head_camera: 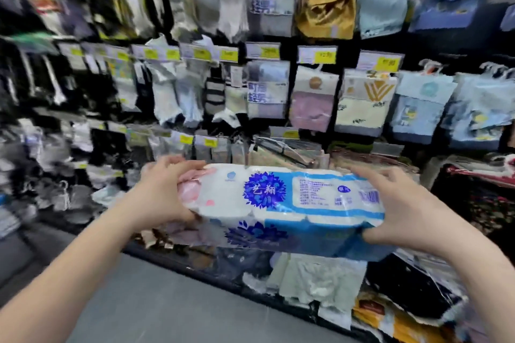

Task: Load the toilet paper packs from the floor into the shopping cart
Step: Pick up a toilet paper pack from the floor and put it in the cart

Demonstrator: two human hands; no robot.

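Fingers (pixel 178 166) of the left hand (pixel 164 195) and right hand (pixel 404 209) curl round opposite ends of a blue-and-white toilet paper pack (pixel 278 203), held in the air. Below the pack is grey floor (pixel 167 301); behind the pack, a blurred rack (pixel 278 78) of hanging socks and towels.

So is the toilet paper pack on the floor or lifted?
Lifted: the toilet paper pack hangs level between the left hand and right hand, one gripping each end, above the floor.

Your head camera looks forward, slightly down, near your left hand (pixel 164 192) and right hand (pixel 401 209), facing the display rack (pixel 291 78).
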